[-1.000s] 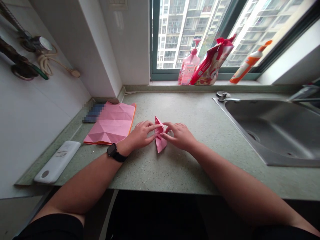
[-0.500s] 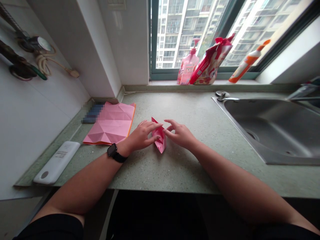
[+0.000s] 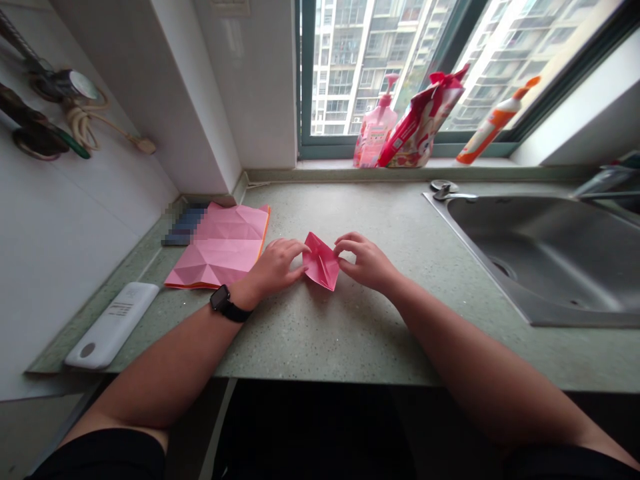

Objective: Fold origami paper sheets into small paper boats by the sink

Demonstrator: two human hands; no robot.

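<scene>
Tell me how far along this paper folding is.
Done: the creased pink sheet lies aside, its folds made. In hand: the left hand and right hand touch the small folded pink paper. Left: that piece still lies flat; how many folds remain cannot be told.

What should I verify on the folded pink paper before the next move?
1. Folded pink paper resting on the speckled countertop: ok.
2. Left hand at the paper's left side: ok.
3. Right hand at the paper's right side: ok.
4. Either hand actually pinching the paper: cannot tell.
5. Fold creases sharp and edges aligned: cannot tell, the hands and the view's detail limit this.
6. Creased pink sheet lying apart from the folded paper: ok.
</scene>
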